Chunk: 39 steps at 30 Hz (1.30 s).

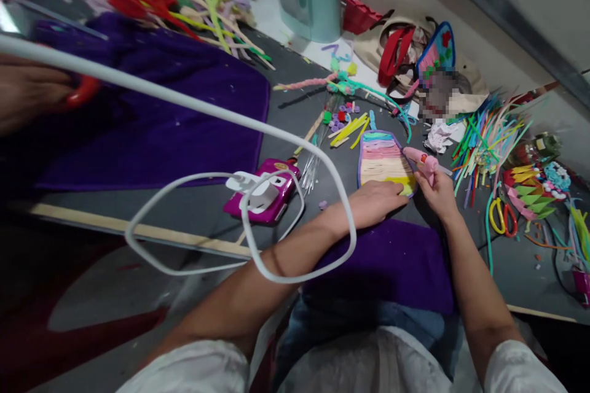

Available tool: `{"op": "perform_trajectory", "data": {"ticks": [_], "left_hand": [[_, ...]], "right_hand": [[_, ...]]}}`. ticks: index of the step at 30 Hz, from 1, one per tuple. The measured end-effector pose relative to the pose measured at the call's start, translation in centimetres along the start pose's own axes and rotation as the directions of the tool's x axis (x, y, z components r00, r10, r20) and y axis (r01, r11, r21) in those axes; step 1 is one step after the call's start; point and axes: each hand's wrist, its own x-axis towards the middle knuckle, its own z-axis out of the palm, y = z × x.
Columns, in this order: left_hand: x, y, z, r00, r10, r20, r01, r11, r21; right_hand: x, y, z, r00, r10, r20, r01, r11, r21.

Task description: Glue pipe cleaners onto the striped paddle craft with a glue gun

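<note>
A striped panel of pipe cleaners (380, 159), blue, pink, cream and yellow with a purple edge, lies on the grey table. My left hand (382, 199) rests flat over its near yellow end, fingers stretched out. Wrapped around the handle of a pink hot glue gun (424, 164) is my right hand (441, 195); the nozzle points at the panel's right edge. A purple cloth (382, 264) lies just below both hands. Short yellow strips (350, 130) and small coloured pieces sit beyond the panel.
A white cable (221, 113) loops across the view above my left forearm. A magenta power box (281, 181) holds a white plug. Scissors (502, 216) and pipe cleaners (483, 141) lie right. At far left, another person's hand (32, 92) is near a red handle (83, 92).
</note>
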Motion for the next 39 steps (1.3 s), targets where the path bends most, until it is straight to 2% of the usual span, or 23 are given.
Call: {"op": "perform_trajectory", "data": {"ticks": [5,9,17,26,39], "left_hand": [[0.1,0.2,-0.3,1.000,-0.013,0.028,0.013,1.000,0.002],[0.1,0.2,-0.1,1.000,-0.020,0.007,0.020,1.000,-0.021],[0.0,0.0,0.3,0.999,0.000,-0.041,-0.001,1.000,-0.021],[0.1,0.1,0.0,1.000,0.001,-0.020,-0.001,1.000,-0.002],[-0.1,0.2,-0.1,0.999,-0.010,-0.053,0.009,1.000,-0.017]], "right_hand": [[1.3,0.1,0.4,1.000,-0.008,-0.017,0.007,0.999,-0.034],[1.8,0.1,0.5,0.999,-0.029,-0.018,0.028,0.999,-0.038],[1.6,0.0,0.4,0.999,-0.033,0.009,0.034,0.998,-0.051],[1.4,0.0,0.1,0.996,-0.066,0.067,0.071,0.995,-0.067],[0.8,0.1,-0.2,0.998,-0.036,0.047,0.040,0.996,-0.081]]}}
